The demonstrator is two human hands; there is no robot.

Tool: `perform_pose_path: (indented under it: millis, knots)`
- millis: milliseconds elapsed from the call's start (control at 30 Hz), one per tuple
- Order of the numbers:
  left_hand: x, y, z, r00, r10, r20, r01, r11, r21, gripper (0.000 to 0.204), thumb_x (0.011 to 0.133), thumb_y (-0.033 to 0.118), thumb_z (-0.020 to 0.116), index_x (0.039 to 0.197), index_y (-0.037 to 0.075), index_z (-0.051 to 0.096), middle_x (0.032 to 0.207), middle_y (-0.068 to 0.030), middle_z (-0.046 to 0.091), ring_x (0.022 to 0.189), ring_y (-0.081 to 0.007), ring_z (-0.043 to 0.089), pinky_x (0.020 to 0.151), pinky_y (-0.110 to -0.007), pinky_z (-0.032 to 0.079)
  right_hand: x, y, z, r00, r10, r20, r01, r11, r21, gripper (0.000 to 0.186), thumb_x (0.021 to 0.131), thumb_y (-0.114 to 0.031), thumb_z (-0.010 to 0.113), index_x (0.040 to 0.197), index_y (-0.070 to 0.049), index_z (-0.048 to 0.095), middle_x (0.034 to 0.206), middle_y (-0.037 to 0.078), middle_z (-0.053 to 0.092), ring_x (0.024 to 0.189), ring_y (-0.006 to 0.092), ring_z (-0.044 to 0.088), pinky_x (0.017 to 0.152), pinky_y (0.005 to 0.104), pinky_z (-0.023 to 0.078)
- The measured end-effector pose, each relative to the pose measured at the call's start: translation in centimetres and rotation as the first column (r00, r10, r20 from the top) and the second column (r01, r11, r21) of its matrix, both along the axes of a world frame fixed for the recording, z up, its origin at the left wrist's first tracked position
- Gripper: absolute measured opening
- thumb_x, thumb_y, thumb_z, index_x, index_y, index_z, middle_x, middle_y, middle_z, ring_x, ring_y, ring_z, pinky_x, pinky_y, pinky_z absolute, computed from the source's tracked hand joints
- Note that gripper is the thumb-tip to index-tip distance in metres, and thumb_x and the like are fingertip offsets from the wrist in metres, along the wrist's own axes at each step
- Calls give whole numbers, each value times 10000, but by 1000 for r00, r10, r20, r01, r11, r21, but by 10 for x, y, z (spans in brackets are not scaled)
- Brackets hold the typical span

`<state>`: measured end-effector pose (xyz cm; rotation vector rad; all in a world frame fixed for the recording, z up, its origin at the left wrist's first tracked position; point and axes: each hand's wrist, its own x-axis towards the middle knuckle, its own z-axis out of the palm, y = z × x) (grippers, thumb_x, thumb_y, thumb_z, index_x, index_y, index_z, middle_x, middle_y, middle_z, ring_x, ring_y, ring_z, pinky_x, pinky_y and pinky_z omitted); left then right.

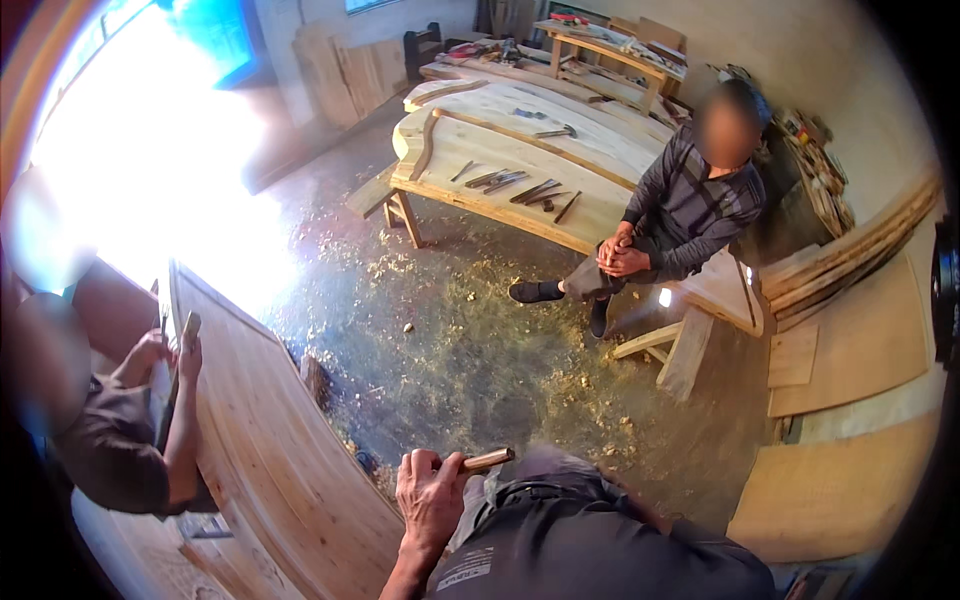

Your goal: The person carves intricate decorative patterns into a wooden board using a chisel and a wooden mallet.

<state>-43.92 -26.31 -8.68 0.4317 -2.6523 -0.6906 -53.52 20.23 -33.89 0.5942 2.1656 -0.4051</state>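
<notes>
My left hand (pixel 432 485) is closed on a short cylindrical tool handle (pixel 488 459), coppery brown, held near my dark-clothed body at the bottom. Beside it on the left is a long pale wooden panel (pixel 275 430) with a raised edge. My right hand cannot be seen. At the far left a co-worker (pixel 125 455) in a dark top holds an upright wooden-handled tool (pixel 189 335) over that panel. Across the floor, another person (pixel 700 210) sits on a large shaped wooden board (pixel 460 150), hands together. Several chisels (pixel 515 187) and a hammer (pixel 555 131) lie on that board.
Wood shavings cover the floor (pixel 440 320). Trestle legs (pixel 685 350) support the board. A back workbench (pixel 610 45) holds tools. Plywood sheets (pixel 850 350) and planks (pixel 840 260) lean along the right wall. A bright opening (pixel 160 120) glares at the upper left.
</notes>
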Motion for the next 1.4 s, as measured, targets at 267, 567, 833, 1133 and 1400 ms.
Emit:
perform_pose_path:
  millis: [267, 567, 833, 1133, 1400]
  knots:
    - [-86, -50, -17, 975, -152, 164, 125, 978, 165, 315, 903, 116, 721, 1215, 166, 716, 887, -93, 776, 725, -304, 748, 611, -394, 565, -40, -35, -27, 998, -64, 6, 64, 998, 16, 367, 833, -229, 717, 1114, 5, 755, 1004, 262, 763, 949, 383, 759, 778, 497, 603]
    - [-224, -38, -16, 909, -383, 162, 255, 821, 512, 388, 894, 17, 573, 1233, 92, 748, 978, -166, 776, 866, -331, 772, 764, -380, 601, -137, -57, -70, 993, -116, -15, 115, 991, -63, 372, 833, -241, 718, 1111, 4, 754, 1003, 262, 762, 951, 388, 756, 782, 501, 601]
    - [-360, -26, 6, 838, -513, 184, 254, 667, 700, 287, 973, 175, 606, 1172, 46, 767, 866, -161, 773, 785, -222, 783, 709, -325, 580, -212, -54, -77, 990, -118, -73, 111, 990, -89, 376, 832, -252, 719, 1107, 3, 752, 1003, 263, 761, 952, 393, 755, 784, 504, 599]
    - [-486, -61, -94, 939, -285, 192, 39, 642, 766, 159, 968, 71, 655, 1061, 15, 772, 832, -92, 776, 722, -146, 758, 631, -299, 577, -266, -76, -74, 988, -106, -113, 106, 994, -4, 382, 832, -265, 720, 1103, 2, 751, 1002, 263, 760, 954, 398, 752, 788, 507, 598]
    - [-652, -154, -241, 967, -196, 163, 128, 927, 353, 172, 923, 52, 631, 995, 95, 782, 973, -141, 730, 848, -361, 719, 742, -457, 553, -333, -153, -60, 981, -163, -101, 174, 979, 110, 387, 832, -276, 720, 1100, 1, 749, 1001, 264, 759, 955, 403, 750, 791, 511, 596]
